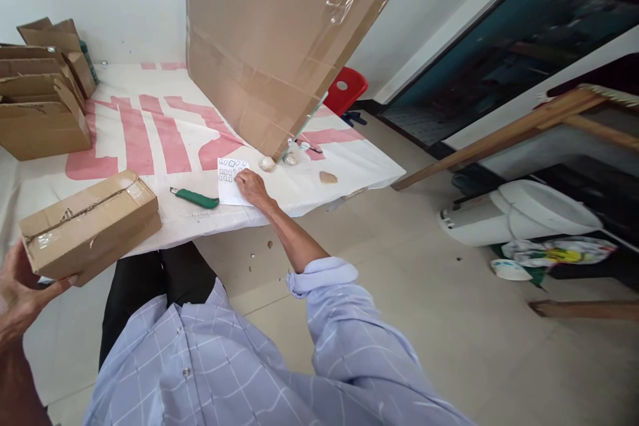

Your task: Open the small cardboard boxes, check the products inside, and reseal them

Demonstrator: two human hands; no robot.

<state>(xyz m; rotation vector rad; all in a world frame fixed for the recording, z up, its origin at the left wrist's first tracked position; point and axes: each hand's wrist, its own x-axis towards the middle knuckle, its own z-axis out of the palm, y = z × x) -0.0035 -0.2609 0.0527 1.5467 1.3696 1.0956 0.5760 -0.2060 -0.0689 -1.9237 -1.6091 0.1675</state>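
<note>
My left hand (pixel 30 293) grips the near left end of a closed brown cardboard box (pixel 94 219), thumb along its lower side. The box is tilted at the table's front edge, with clear tape on its end and a seam along the top. My right hand (pixel 253 188) is on a white paper sheet (pixel 232 193) printed with rows of small dark-outlined shapes. Its fingers are bent and closed at the sheet; the fingertips are partly hidden. Between the box and the sheet lies a green utility knife (pixel 196 198) with its blade tip showing.
A large cardboard panel (pixel 269 46) stands tilted on the table (pixel 369 160), two tape rolls (pixel 267 164) by its lower corner. A cardboard scrap (pixel 328 177) lies to the right. Open boxes (pixel 44 126) stand at left. On the floor are a white bucket (pixel 524 213) and a wooden frame (pixel 499 136).
</note>
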